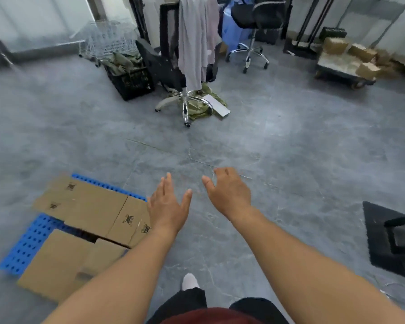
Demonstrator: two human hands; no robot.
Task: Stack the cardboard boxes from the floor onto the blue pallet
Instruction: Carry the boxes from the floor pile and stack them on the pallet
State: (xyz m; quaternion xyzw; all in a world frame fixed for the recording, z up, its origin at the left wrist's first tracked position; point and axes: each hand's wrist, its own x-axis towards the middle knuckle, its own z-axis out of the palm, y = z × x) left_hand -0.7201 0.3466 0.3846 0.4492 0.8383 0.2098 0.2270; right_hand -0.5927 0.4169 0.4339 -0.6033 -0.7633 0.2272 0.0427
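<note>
I've got both hands out in front, over bare grey floor [290,141], neither holding anything. Left hand [167,206] is flat, fingers straight and spread a bit, thumb out to the right. Right hand [229,192] is loose w/ fingers curled downward, thumb pointing toward the left one. The two hands are near each other, not touching.

The boxes are off to my left, low in view. Blue pallet [21,251] lies flat on the floor, holes in its top visible along the left edge and a strip at the far edge. Far box [87,206] sits on the pallet, top flaps shut w/ a seam running across, dark printed marks on it. Near box [61,260] sits closer to me, also on the pallet as far as I can tell; its near corner is hidden by my left forearm. Dark gap between the two boxes. Left hand is just beside the right end of the far box, its wrist overlapping that box's edge in view; can't tell if it touches. Right hand is well apart from both boxes.

Further back: office chair [185,73] w/ grey cloth [194,43] draped over it, black crate [131,80] to its left, second chair [253,22] behind. Small trolley [344,66] w/ brown packages at far right. Black mat [388,242] at right edge. My shoe [189,281] shows at bottom.
</note>
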